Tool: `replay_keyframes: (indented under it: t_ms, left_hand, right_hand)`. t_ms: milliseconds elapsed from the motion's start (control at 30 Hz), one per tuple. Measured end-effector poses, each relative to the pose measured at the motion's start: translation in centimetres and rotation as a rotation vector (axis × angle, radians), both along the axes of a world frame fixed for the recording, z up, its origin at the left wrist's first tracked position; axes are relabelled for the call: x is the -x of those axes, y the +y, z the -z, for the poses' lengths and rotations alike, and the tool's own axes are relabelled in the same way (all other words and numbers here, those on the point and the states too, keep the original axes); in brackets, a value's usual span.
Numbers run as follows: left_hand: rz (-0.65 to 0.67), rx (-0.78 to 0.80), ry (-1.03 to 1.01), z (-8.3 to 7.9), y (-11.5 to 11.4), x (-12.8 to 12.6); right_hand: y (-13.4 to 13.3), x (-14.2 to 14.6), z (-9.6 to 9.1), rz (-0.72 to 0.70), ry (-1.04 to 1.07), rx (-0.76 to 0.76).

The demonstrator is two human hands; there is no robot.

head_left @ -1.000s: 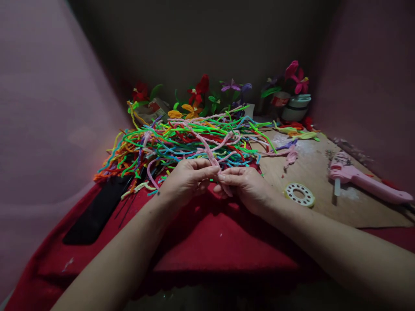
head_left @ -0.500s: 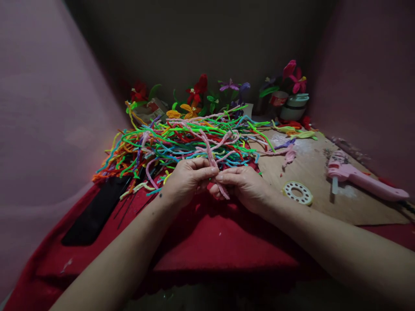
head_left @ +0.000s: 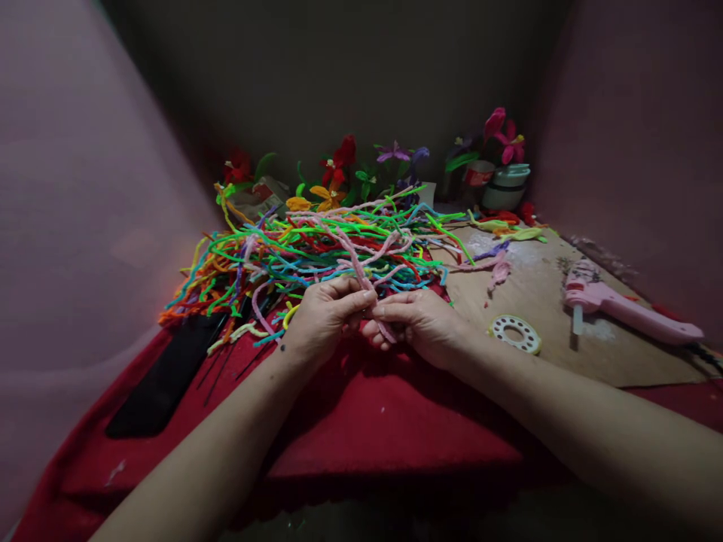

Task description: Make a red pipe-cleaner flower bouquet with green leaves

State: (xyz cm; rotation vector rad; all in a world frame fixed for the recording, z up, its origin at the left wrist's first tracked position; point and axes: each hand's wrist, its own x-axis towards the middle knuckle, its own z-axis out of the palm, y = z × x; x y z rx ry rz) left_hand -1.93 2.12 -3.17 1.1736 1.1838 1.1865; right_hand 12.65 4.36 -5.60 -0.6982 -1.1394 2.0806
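Pinched between the fingertips of both hands is a pink pipe cleaner [head_left: 357,265], its fuzzy length slanting from the pile down past my fingers. My left hand [head_left: 327,312] is closed on it, thumb against forefinger. Beside it, almost touching, my right hand [head_left: 421,320] grips the same piece lower down, with its other fingers curled beneath. Fingers hide the middle of the piece, so I cannot tell whether it is folded or doubled there. Just behind the hands lies a tangled heap of coloured pipe cleaners [head_left: 305,245].
Left on the red cloth [head_left: 384,444] lies a black phone-like slab [head_left: 163,380]. On the right, a brown board [head_left: 610,361] holds a pink glue gun [head_left: 626,301] and a ring with holes [head_left: 515,334]. Pipe-cleaner flowers [head_left: 339,162] and a lidded tub [head_left: 507,187] stand behind.
Both hands keep their pinch on the pink pipe cleaner, with only small finger shifts. The lower end shows less now below the fingers. The whole view has shifted slightly.
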Motion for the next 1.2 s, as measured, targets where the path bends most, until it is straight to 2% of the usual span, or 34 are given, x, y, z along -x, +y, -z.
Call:
replay_keyframes:
  t_ms: [167,400,567,733,833,1000,1200]
  left_hand:
    - [0.016,0.013,0.023,0.2,0.1,0.2]
    - [0.045,0.019,0.026,0.4,0.2,0.3]
    - [0.0,-0.008,0.032,0.2,0.0,0.0]
    - [-0.059,-0.039,0.169,-0.5,-0.6,-0.2]
    - [-0.023,-0.257,0.352,-0.6,-0.7,0.2]
    - [0.094,-0.862,0.87,-0.1,-0.2,1.5]
    - [0.036,-1.102,1.303,-0.8,-0.5,2.3]
  right_hand:
    - [-0.1,0.1,0.1,0.008,-0.053,0.027]
    - [0.0,0.0,0.0,0.04,-0.022,-0.044]
    - [0.0,0.1,-0.1,0.062,-0.018,-0.056]
    - [0.0,0.1,-0.1,0.115,-0.011,-0.025]
    - [0.1,0.0,-0.1,0.111,-0.006,-0.043]
    - [0.2,-0.3,-0.4,0.048,-0.053,-0.096]
    - [0.1,-0.6,-1.2,-0.009,-0.141,-0.206]
